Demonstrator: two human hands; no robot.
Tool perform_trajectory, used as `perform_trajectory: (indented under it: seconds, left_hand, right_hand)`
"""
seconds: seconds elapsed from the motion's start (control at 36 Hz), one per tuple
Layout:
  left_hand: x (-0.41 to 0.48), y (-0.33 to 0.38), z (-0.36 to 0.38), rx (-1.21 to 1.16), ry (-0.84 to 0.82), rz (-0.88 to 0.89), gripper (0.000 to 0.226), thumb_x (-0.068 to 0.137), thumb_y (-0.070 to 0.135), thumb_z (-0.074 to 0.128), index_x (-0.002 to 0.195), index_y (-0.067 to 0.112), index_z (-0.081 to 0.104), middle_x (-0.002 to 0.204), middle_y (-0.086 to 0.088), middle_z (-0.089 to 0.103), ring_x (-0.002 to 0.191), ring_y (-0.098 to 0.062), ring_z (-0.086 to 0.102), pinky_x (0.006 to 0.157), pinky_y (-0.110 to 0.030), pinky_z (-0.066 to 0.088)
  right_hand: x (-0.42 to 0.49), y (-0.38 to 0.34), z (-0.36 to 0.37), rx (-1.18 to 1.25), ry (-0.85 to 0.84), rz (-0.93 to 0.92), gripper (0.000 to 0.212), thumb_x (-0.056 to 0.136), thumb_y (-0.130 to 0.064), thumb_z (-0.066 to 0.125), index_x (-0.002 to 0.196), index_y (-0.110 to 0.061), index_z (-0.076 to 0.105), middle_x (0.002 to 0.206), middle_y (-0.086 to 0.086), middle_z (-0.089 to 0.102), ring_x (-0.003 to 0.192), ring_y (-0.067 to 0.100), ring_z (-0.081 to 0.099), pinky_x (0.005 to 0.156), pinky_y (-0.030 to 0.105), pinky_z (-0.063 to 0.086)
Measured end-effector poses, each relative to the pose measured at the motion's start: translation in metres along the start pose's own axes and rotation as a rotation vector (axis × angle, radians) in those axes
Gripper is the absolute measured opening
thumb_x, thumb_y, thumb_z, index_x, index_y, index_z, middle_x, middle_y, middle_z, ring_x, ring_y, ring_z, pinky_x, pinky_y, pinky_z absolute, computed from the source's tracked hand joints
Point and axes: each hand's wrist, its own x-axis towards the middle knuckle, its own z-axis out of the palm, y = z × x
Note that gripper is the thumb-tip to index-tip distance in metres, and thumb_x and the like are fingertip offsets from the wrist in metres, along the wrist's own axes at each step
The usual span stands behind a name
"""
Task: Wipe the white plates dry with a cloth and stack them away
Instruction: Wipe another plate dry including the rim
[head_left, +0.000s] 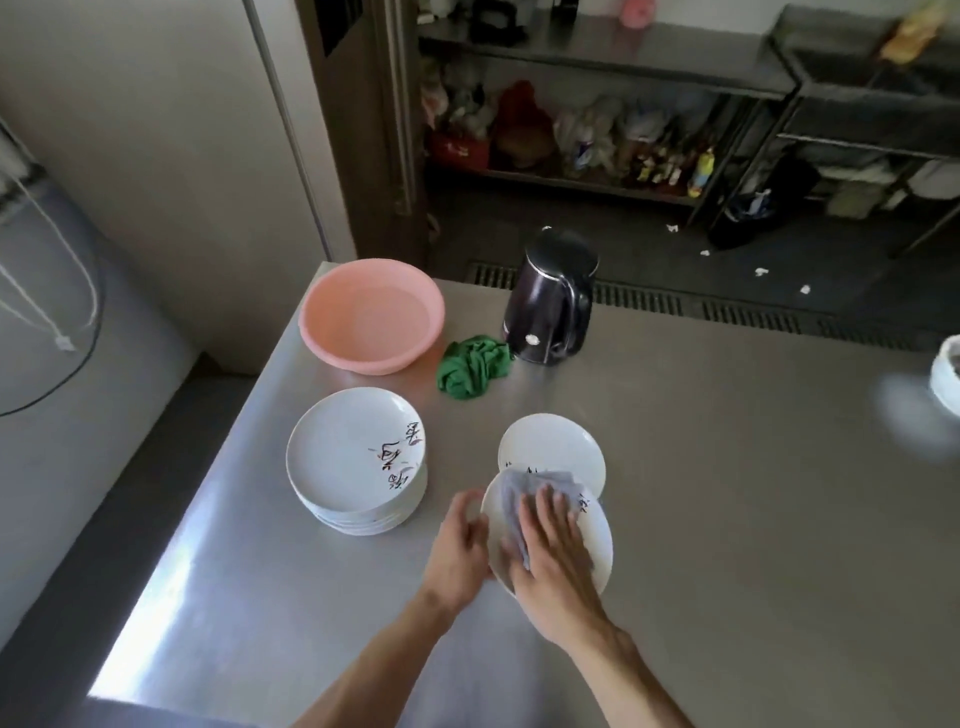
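Observation:
My left hand (460, 551) grips the left rim of a white plate (597, 540) held tilted above the steel table. My right hand (553, 551) lies flat with straight fingers on a pale grey cloth (519, 491), pressing it onto the plate's face. Just behind it a second white plate (550, 447) with dark writing lies flat on the table. To the left stands a stack of several white plates (353, 462), the top one marked with dark characters.
A pink basin (371, 317) sits at the table's far left corner, a crumpled green cloth (472, 366) and a dark kettle (550, 306) beside it. A white bowl (946, 374) pokes in at the right edge. The steel table (727, 493) drops off at left.

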Motion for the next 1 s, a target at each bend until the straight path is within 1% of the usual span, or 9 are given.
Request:
perform_trajectory:
  seconds: [0.14, 0.28, 0.39, 0.44, 0.53, 0.67, 0.83, 0.92, 1.0]
  left_hand:
    - [-0.015, -0.038, 0.012, 0.037, -0.035, -0.105, 0.035, 0.106, 0.001, 0.038, 0.117, 0.031, 0.054, 0.102, -0.032, 0.067, 0.080, -0.030, 0.066, 0.068, -0.058, 0.063]
    - [-0.023, -0.066, 0.008, -0.005, -0.012, -0.236, 0.030, 0.107, 0.000, 0.037, 0.122, 0.019, 0.055, 0.096, -0.023, 0.071, 0.075, -0.019, 0.071, 0.062, -0.050, 0.063]
    - [-0.026, -0.080, 0.007, 0.028, 0.039, -0.276, 0.035, 0.105, -0.005, 0.034, 0.125, 0.015, 0.054, 0.079, -0.011, 0.063, 0.062, -0.017, 0.061, 0.054, -0.037, 0.059]
    - [-0.026, -0.082, 0.009, 0.027, 0.035, -0.274, 0.037, 0.105, -0.006, 0.032, 0.125, 0.017, 0.054, 0.078, -0.010, 0.062, 0.066, -0.021, 0.057, 0.061, -0.041, 0.055]
    - [-0.023, -0.081, 0.013, 0.008, 0.022, -0.296, 0.036, 0.107, -0.002, 0.032, 0.124, 0.021, 0.054, 0.082, -0.009, 0.061, 0.071, -0.022, 0.056, 0.068, -0.044, 0.055]
    - [-0.017, -0.079, 0.020, -0.037, -0.001, -0.358, 0.034, 0.109, 0.004, 0.034, 0.124, 0.025, 0.055, 0.091, -0.011, 0.067, 0.076, -0.022, 0.066, 0.067, -0.045, 0.063]
    - [-0.005, -0.082, 0.016, -0.024, 0.069, -0.365, 0.038, 0.106, -0.001, 0.034, 0.126, 0.022, 0.057, 0.094, -0.012, 0.068, 0.080, -0.024, 0.064, 0.074, -0.051, 0.061]
    - [-0.002, -0.083, 0.011, 0.013, 0.051, -0.333, 0.044, 0.107, 0.002, 0.033, 0.137, 0.026, 0.056, 0.109, -0.012, 0.068, 0.083, -0.020, 0.065, 0.067, -0.043, 0.062]
    - [-0.003, -0.083, 0.011, 0.020, 0.028, -0.303, 0.052, 0.106, -0.001, 0.030, 0.134, 0.030, 0.060, 0.107, -0.012, 0.070, 0.084, -0.022, 0.066, 0.071, -0.052, 0.063]
  right_hand:
    - [-0.040, 0.020, 0.039, 0.040, -0.188, -0.095, 0.069, 0.105, -0.046, 0.022, 0.152, -0.018, -0.021, 0.157, -0.001, -0.034, 0.148, 0.022, -0.030, 0.120, 0.037, -0.020]
    - [-0.083, 0.030, 0.048, -0.038, -0.167, -0.331, 0.059, 0.098, -0.043, 0.049, 0.149, -0.015, 0.044, 0.160, 0.004, 0.034, 0.147, 0.027, 0.031, 0.114, 0.041, 0.028]
    - [-0.097, 0.046, 0.058, -0.087, -0.214, -0.256, 0.056, 0.097, -0.049, 0.043, 0.143, -0.018, 0.055, 0.153, 0.006, 0.044, 0.146, 0.024, 0.030, 0.109, 0.038, 0.033]
    - [-0.092, 0.049, 0.061, -0.064, -0.275, -0.147, 0.066, 0.102, -0.054, 0.022, 0.152, -0.013, 0.038, 0.161, 0.010, 0.027, 0.150, 0.028, 0.014, 0.116, 0.039, 0.019]
    - [-0.070, 0.046, 0.072, -0.015, -0.311, 0.054, 0.069, 0.102, -0.056, 0.006, 0.155, -0.018, -0.012, 0.161, 0.006, -0.024, 0.150, 0.026, -0.023, 0.119, 0.036, -0.019]
    - [-0.041, 0.028, 0.078, -0.153, -0.316, 0.083, 0.072, 0.097, -0.055, -0.003, 0.152, -0.012, -0.022, 0.156, 0.012, -0.032, 0.148, 0.031, -0.027, 0.121, 0.046, -0.016]
    - [-0.074, 0.033, 0.069, -0.166, -0.308, -0.380, 0.065, 0.103, -0.049, 0.030, 0.157, -0.014, 0.026, 0.165, 0.006, 0.013, 0.153, 0.025, 0.010, 0.119, 0.042, 0.009]
    - [-0.092, 0.045, 0.062, -0.205, -0.304, -0.386, 0.062, 0.098, -0.053, 0.042, 0.148, -0.017, 0.047, 0.159, 0.006, 0.036, 0.147, 0.023, 0.032, 0.115, 0.040, 0.022]
    - [-0.093, 0.058, 0.061, -0.245, -0.280, -0.306, 0.064, 0.098, -0.054, 0.039, 0.145, -0.012, 0.051, 0.156, 0.012, 0.038, 0.146, 0.027, 0.033, 0.113, 0.041, 0.024]
